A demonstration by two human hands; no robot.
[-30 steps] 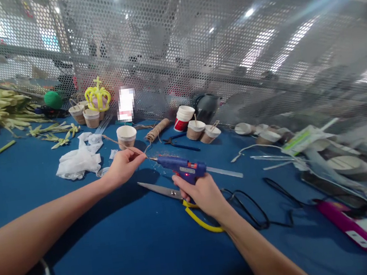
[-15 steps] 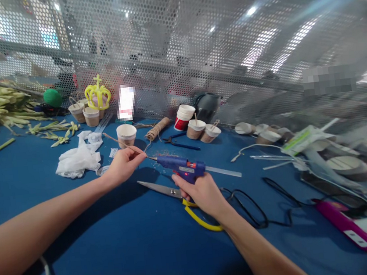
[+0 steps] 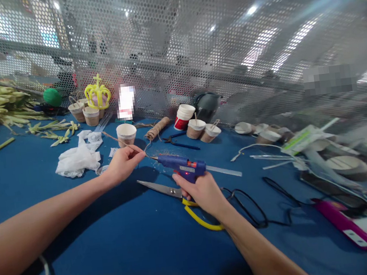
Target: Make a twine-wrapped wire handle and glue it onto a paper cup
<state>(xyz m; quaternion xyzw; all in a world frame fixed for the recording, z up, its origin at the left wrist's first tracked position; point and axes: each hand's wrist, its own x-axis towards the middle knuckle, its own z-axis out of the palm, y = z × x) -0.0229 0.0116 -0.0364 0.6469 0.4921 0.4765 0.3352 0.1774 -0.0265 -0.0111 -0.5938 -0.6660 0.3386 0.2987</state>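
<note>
My left hand (image 3: 125,163) pinches a thin brown twine (image 3: 112,137) between thumb and fingers. One end sticks out to the left in front of a paper cup (image 3: 126,134); another stretch runs up toward the twine roll (image 3: 158,129). My right hand (image 3: 205,194) is wrapped round the handle of a blue hot glue gun (image 3: 182,165), a clear glue stick (image 3: 224,170) jutting from its back. The gun's nozzle points left, close to the pinched twine. Under the gun and right hand lie scissors (image 3: 159,189) with yellow handles.
Pliers (image 3: 184,143) lie behind the gun. Several wrapped paper cups (image 3: 196,129) stand along the perforated metal screen (image 3: 160,47). White crumpled plastic (image 3: 78,160) and a yellow crown (image 3: 98,96) are at left. A black cord (image 3: 262,217) and a magenta power strip (image 3: 349,224) lie at right.
The glue gun's nozzle has shifted very slightly right, leaving a small gap to the left fingertips. Both hands keep their holds.
</note>
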